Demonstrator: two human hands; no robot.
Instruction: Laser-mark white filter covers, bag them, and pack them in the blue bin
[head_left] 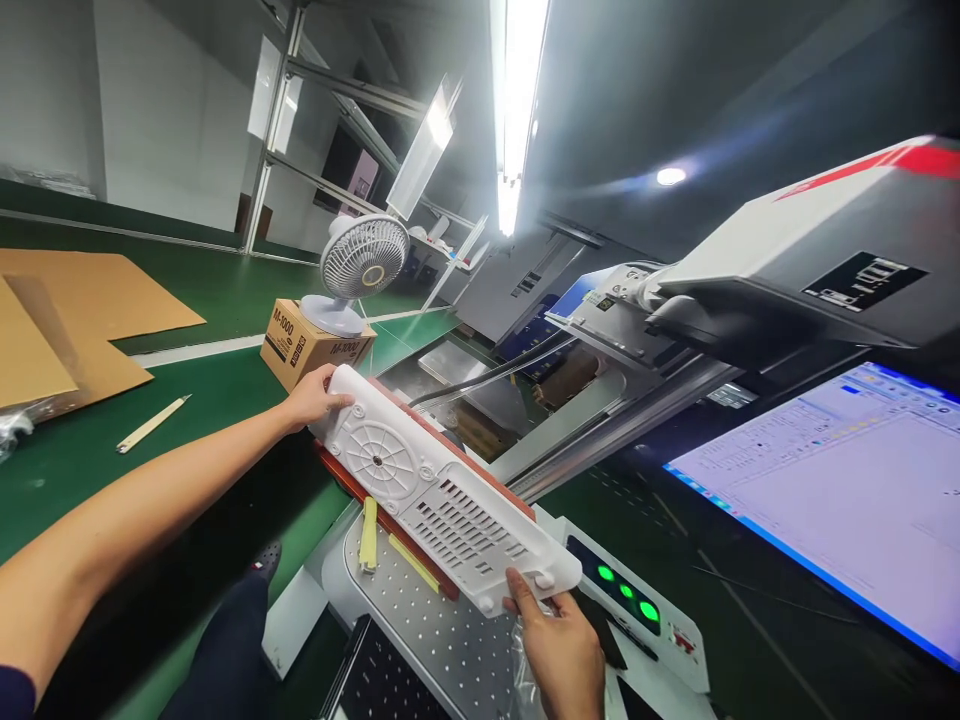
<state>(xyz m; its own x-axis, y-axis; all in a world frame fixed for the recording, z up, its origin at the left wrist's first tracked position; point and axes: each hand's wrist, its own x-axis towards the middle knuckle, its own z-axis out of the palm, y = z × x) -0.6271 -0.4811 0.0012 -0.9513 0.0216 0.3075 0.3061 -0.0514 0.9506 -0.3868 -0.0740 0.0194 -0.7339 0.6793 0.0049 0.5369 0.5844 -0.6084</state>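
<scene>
A long white plastic panel with a round ribbed area and rows of slots hangs tilted over a perforated metal plate. My left hand grips its upper left end, thumb on the face. At the lower right end, my right hand holds it between thumb and fingers. Behind the panel shows a reddish-brown board. Yellow strips lie on the plate beside the panel's lower edge.
A white fan stands on an M-1000 box. Cardboard and a cutter knife lie at left. A machine head overhangs the right, above a monitor and a control box with green lights.
</scene>
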